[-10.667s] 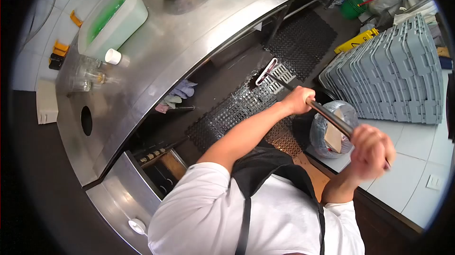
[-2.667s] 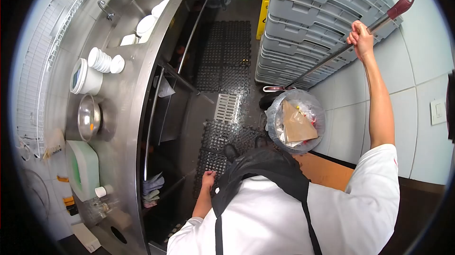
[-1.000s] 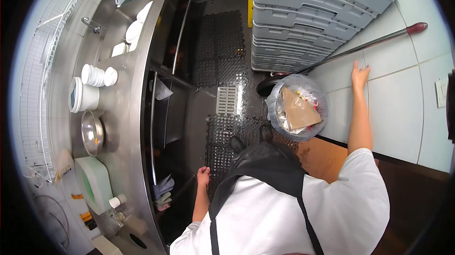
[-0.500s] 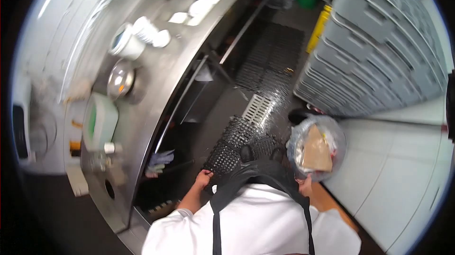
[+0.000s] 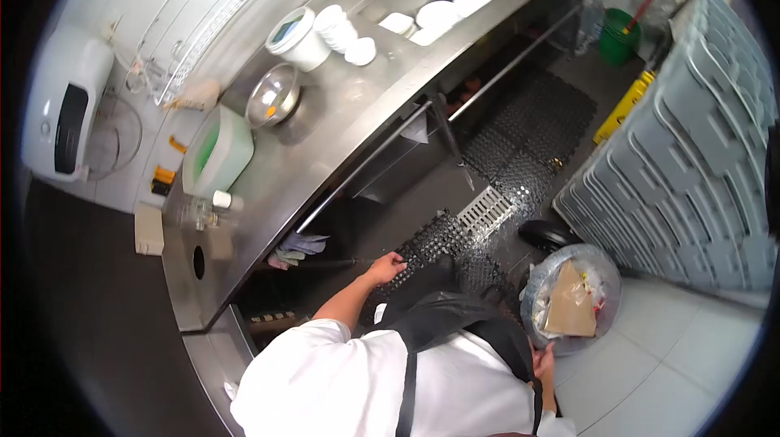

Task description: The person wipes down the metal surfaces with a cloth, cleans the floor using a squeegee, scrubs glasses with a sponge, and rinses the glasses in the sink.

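Note:
My left hand (image 5: 387, 267) is held out over the black rubber floor mat (image 5: 426, 244), its fingers loosely bent and apart, with nothing visible in it. My right hand (image 5: 543, 361) hangs low beside the rim of a round bin (image 5: 615, 307) lined with clear plastic. Its fingers point toward the bin, partly hidden by my black apron (image 5: 443, 319); I see nothing held. Whether they touch the rim I cannot tell. Inside the bin lie a brown piece of cardboard (image 5: 571, 307) and mixed rubbish. A black round lid (image 5: 546, 234) is behind it.
Along the left runs a steel counter (image 5: 349, 116) with a metal bowl (image 5: 273, 96), a white tub (image 5: 299, 41), stacked white cups (image 5: 335, 28) and a green-lined container (image 5: 219, 153). White dishes (image 5: 437, 15) sit by the sink. Grey crates (image 5: 674, 153) stand right; a floor drain (image 5: 486, 214) lies ahead.
My view has turned left, so the counter and bin now sit farther right in it. My left arm reaches further forward. My right hand stays near the bin.

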Demonstrator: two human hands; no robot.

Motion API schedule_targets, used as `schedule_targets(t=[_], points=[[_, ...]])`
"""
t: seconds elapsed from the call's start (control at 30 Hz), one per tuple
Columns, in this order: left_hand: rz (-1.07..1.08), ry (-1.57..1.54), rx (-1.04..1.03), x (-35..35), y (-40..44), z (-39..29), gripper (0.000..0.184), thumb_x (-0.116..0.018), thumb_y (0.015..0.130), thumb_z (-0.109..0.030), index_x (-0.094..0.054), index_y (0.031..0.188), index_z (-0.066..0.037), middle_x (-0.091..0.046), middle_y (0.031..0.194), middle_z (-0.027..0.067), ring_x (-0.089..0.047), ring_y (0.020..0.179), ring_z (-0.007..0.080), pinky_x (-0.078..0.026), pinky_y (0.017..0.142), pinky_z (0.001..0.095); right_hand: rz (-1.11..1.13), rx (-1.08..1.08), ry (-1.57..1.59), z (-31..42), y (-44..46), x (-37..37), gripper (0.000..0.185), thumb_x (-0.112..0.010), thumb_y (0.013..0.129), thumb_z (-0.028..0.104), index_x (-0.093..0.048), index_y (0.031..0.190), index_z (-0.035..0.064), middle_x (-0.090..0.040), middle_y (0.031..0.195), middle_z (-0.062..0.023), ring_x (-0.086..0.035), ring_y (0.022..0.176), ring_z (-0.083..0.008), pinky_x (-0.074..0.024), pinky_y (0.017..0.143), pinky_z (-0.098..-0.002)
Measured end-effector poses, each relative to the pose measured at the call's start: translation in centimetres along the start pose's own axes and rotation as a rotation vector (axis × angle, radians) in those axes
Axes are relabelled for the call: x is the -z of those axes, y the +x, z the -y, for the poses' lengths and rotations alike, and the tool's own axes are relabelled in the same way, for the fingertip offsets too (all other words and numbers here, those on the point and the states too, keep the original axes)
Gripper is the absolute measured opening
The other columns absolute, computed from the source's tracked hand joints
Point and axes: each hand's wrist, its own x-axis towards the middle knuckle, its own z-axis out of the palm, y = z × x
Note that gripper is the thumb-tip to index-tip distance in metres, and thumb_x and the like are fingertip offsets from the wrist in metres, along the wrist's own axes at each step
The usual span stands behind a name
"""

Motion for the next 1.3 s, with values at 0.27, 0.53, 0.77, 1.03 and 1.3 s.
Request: schedule_targets(t=[0.27,0.53,0.77,1.03,1.3], points=[[-0.02,-0.081,0.029,2.4,4.0,3.4,0.049,-0.07,0.082,-0.041,-0.061,0.117,-0.008,-0.067,0.109,0.0168,-0.064,0.105,0.0313,-0.048,0.092,0.0396,0.087,0.002,-0.635,15.5,1.1,-10.5,0.069,-0.055,0.078,0.067,-0.057,0.117,0.0101,-0.063,0.089,-0.008,-0.058,0.075,-0.0239,-0.0479,0.065,-0.0448],[-0.379,-0.339,0.395,4.3,1.9,13.4,0.049,-0.069,0.081,-0.043,-0.063,0.117,-0.011,-0.067,0.115,0.0142,-0.063,0.109,0.0289,-0.048,0.094,0.0373,0.251,-0.004,-1.108,27.2,5.0,-20.0,0.051,-0.057,0.087,0.053,-0.063,0.108,0.0067,-0.062,0.075,-0.0072,-0.056,0.061,-0.0209,-0.0465,0.056,-0.0387],[-0.531,-0.568,0.63,-6.5,-10.2,16.3,0.043,-0.069,0.079,-0.039,-0.067,0.109,-0.007,-0.065,0.114,0.0167,-0.062,0.11,0.0305,-0.048,0.095,0.0388,0.394,-0.047,-1.383,32.7,14.0,-26.2,0.039,-0.059,0.093,0.039,-0.069,0.088,0.0018,-0.059,0.062,-0.0063,-0.054,0.05,-0.0152,-0.0441,0.045,-0.0314],[-0.3,-0.516,0.81,-17.8,-21.7,16.0,0.044,-0.058,0.083,-0.044,-0.071,0.095,-0.004,-0.065,0.111,0.0208,-0.062,0.108,0.034,-0.049,0.094,0.0429,0.326,0.457,-1.149,32.4,10.8,-39.5,0.03,-0.064,0.093,0.028,-0.055,0.075,0.0061,-0.054,0.06,-0.0014,-0.052,0.049,-0.0133,-0.0416,0.042,-0.0279],[-0.294,-0.79,0.781,-16.1,-20.0,22.6,0.048,-0.062,0.081,-0.046,-0.068,0.105,-0.005,-0.063,0.119,0.0203,-0.06,0.113,0.0348,-0.049,0.095,0.0433,0.78,0.824,-1.487,26.3,3.6,-54.2,0.021,-0.066,0.091,0.02,-0.065,0.088,-0.0008,-0.064,0.07,-0.0026,-0.058,0.064,-0.0108,-0.0475,0.06,-0.0268]])
